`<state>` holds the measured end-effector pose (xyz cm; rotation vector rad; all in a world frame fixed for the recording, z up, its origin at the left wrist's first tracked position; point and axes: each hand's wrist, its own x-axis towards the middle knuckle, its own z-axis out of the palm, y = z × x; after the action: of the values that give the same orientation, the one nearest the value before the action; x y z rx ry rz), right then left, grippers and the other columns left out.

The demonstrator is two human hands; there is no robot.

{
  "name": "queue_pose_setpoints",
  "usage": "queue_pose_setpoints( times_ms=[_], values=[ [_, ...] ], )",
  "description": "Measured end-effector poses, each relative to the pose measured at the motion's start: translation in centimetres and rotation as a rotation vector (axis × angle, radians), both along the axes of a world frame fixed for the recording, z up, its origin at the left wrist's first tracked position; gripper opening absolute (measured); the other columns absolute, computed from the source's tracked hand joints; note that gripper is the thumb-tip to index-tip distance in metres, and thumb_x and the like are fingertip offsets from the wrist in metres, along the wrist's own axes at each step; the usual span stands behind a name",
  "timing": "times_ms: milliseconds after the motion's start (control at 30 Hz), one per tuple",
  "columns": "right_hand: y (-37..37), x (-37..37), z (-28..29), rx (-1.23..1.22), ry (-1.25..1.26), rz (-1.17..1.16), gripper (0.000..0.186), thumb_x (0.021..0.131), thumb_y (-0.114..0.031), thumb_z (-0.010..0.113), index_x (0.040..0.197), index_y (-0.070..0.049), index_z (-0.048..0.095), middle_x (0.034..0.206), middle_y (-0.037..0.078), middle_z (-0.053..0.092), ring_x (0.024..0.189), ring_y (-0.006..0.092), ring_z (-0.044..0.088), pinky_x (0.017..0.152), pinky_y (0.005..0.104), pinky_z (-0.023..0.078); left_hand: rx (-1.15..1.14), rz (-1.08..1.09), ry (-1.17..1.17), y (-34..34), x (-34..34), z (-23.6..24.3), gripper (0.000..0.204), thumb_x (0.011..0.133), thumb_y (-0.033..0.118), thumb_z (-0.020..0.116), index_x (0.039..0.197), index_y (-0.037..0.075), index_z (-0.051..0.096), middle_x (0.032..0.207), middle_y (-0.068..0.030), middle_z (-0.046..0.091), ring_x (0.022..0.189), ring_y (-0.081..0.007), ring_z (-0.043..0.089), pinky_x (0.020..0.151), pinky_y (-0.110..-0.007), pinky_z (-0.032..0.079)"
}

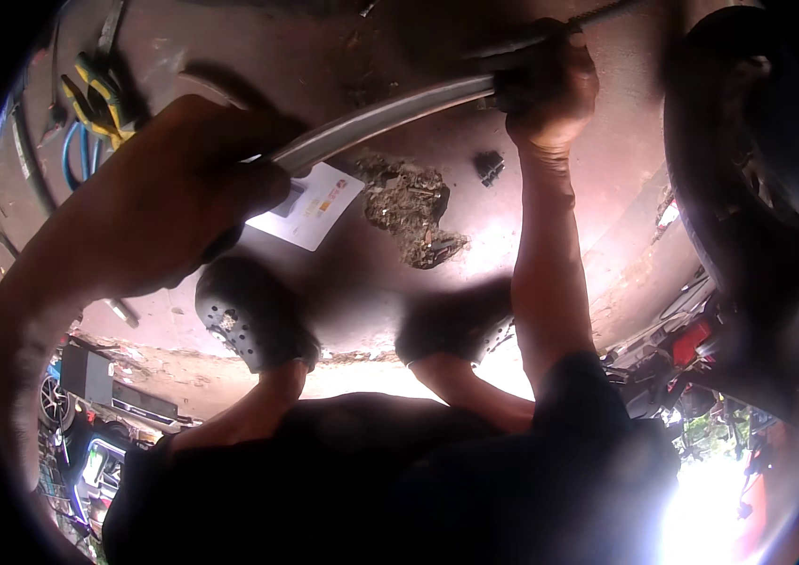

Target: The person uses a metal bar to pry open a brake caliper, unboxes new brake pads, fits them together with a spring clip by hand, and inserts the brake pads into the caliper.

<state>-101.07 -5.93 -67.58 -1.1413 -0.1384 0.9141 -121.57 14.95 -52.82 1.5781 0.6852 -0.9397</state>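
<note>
In the head view, the person's left hand [206,179] was on the left side and the right hand [555,89] was up near the top right. A long, bent gray strip [385,121] went from one hand to the other, above the floor [606,226]. The left hand was closed on the strip's left end, with the thumb low on it. The right hand was curled tight at the strip's dark right end. It was too dark there to tell how each finger sat.

Under the strip, a white paper [310,212] lay on the floor near the left hand. A brown, crumbly pile [409,202] was just to the right of the paper, and a small dark lump [489,167] was near the pile. Pliers [98,99] with yellow and black handles lay at the upper left, past the left hand. Two dark shoes, a left shoe [253,315] with little holes and a right shoe [451,320] in shadow, were below the pile.
</note>
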Motion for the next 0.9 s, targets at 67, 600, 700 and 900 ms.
queue_pose_setpoints(
  times_ms=[67, 600, 700, 900],
  values=[
    [0.2, -0.1, 0.0, -0.087, -0.104, -0.020, 0.041, 0.096, -0.040, 0.039, 0.099, -0.004, 0.059, 0.068, 0.006, 0.059, 0.044, 0.0111, 0.046, 0.036, 0.0199, 0.032, -0.007, 0.017, 0.049, 0.3, 0.1, -0.3, 0.015, 0.092, 0.012, 0.053, 0.094, -0.001, 0.061, 0.058, 0.0007, 0.049, 0.046, -0.0071, 0.046, 0.041, -0.024, 0.034],
    [-0.1, -0.7, -1.1, -0.126, -0.312, -0.145, 0.034, 0.091, -0.017, 0.039, 0.104, 0.005, 0.062, 0.090, 0.012, 0.065, 0.073, 0.0207, 0.060, 0.063, 0.0286, 0.050, 0.146, -0.279, -0.212, 2.3, -1.8, -0.6, 0.025, 0.095, 0.021, 0.055, 0.108, 0.001, 0.063, 0.097, -0.0201, 0.066, 0.088, -0.0315, 0.066, 0.082, -0.041, 0.051],
    [-1.8, 1.7, -2.7, -0.300, -1.382, -0.084, 0.040, 0.092, -0.032, 0.045, 0.109, 0.000, 0.063, 0.095, 0.009, 0.063, 0.077, 0.0184, 0.058, 0.067, 0.0272, 0.048, 0.434, -0.046, -0.571, 0.1, -10.5, -0.9, 0.008, 0.091, 0.005, 0.054, 0.098, 0.001, 0.058, 0.085, -0.0186, 0.062, 0.061, -0.0327, 0.063, 0.050, -0.039, 0.046],
    [0.4, -0.8, 2.0, -0.296, -0.330, -0.168, 0.054, 0.084, -0.048, 0.065, 0.111, -0.001, 0.064, 0.095, 0.003, 0.059, 0.092, 0.0151, 0.050, 0.082, 0.0284, 0.040, 1.152, 0.162, -0.543, -3.5, -24.8, -6.0, 0.019, 0.091, 0.005, 0.056, 0.108, -0.003, 0.059, 0.097, -0.0210, 0.065, 0.077, -0.0361, 0.066, 0.060, -0.040, 0.053]
  ],
)
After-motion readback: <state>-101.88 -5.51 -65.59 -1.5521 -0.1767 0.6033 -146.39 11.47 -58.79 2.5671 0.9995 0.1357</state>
